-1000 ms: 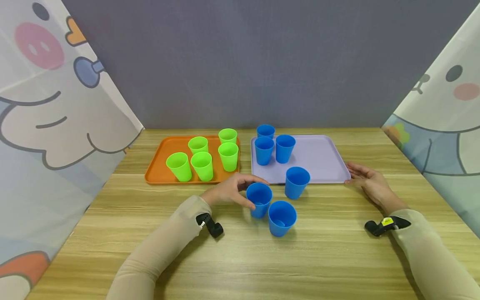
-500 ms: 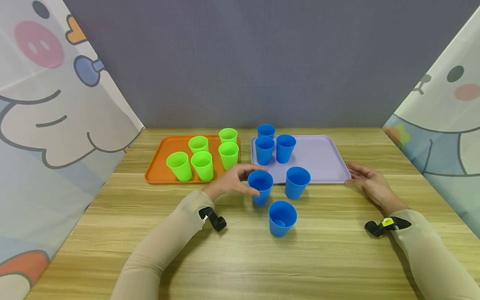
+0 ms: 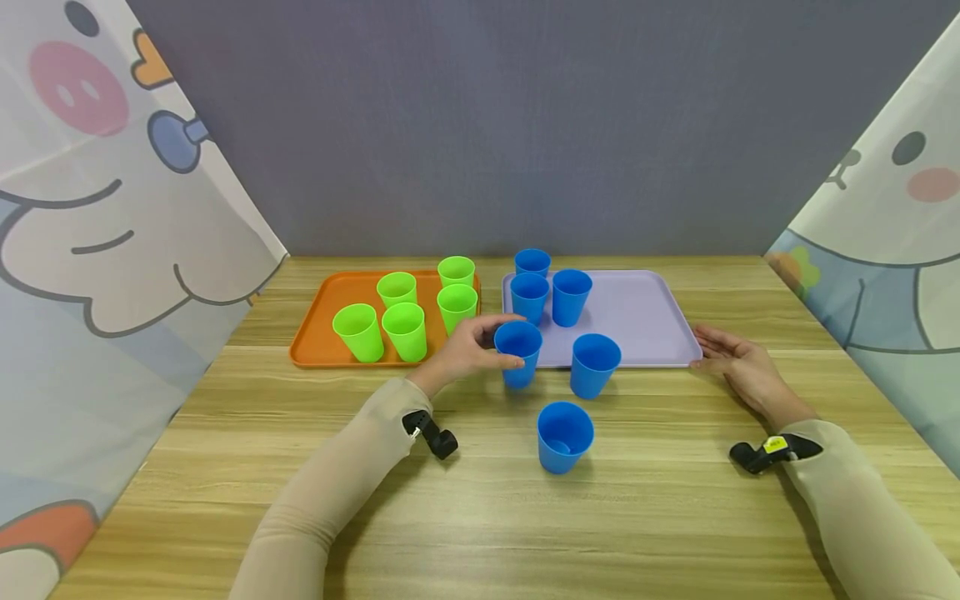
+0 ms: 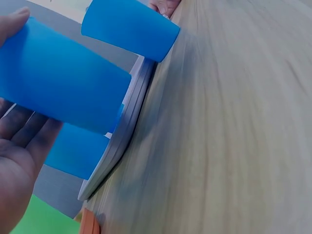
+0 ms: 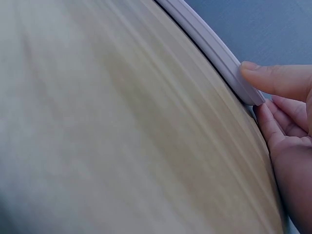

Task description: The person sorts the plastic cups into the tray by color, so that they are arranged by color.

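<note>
My left hand [image 3: 468, 354] grips a blue cup [image 3: 518, 357] between thumb and fingers. In the left wrist view that held cup [image 4: 63, 78] is raised off the table by the front edge of the lilac tray [image 4: 127, 127]. On the left part of the lilac tray [image 3: 630, 321] stand several blue cups. Two more cups are on the table in front: one blue cup [image 3: 595, 367] beside the tray's front edge, another blue cup [image 3: 564, 437] closer to me. At the tray's front right corner, my right hand [image 3: 742, 373] pinches the rim [image 5: 222, 56] between thumb and fingers.
An orange tray [image 3: 333, 300] lies to the left of the lilac one, with several green cups [image 3: 406, 333] standing on it. Both trays rest on a wooden table [image 3: 420, 533]. A grey wall [image 3: 480, 125] rises behind, with cartoon-printed cloths at both sides.
My left hand has lifted the blue cup and carried it away from me, from the table up to the lilac tray's front edge. The right hand stays at the tray's corner.
</note>
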The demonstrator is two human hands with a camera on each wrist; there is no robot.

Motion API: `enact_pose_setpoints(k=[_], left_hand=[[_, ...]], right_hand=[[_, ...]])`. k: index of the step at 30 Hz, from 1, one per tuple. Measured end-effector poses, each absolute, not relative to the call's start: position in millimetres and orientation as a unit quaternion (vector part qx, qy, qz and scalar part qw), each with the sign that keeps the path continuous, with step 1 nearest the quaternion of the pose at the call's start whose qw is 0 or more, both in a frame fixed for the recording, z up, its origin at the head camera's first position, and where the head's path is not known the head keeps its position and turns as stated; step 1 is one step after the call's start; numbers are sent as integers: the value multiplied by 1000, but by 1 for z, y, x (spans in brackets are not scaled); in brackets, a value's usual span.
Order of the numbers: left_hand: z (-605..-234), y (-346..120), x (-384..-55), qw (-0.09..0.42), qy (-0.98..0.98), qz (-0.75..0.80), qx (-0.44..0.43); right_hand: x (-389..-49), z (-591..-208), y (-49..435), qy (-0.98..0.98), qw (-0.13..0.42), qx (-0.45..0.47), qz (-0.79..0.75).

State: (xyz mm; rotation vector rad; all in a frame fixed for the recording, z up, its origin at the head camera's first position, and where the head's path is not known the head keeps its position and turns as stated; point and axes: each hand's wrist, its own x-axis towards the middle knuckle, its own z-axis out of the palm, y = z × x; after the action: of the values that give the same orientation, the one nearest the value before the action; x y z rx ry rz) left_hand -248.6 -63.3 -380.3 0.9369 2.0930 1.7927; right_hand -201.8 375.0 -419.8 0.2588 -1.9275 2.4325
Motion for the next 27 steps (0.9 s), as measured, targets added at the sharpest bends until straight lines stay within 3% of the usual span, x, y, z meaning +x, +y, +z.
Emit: enact_pose_setpoints(k=[27], left_hand=[[-387, -28, -254, -13, 772, 612, 173]], right_hand=[[-202, -418, 375, -612, 8, 80, 787]])
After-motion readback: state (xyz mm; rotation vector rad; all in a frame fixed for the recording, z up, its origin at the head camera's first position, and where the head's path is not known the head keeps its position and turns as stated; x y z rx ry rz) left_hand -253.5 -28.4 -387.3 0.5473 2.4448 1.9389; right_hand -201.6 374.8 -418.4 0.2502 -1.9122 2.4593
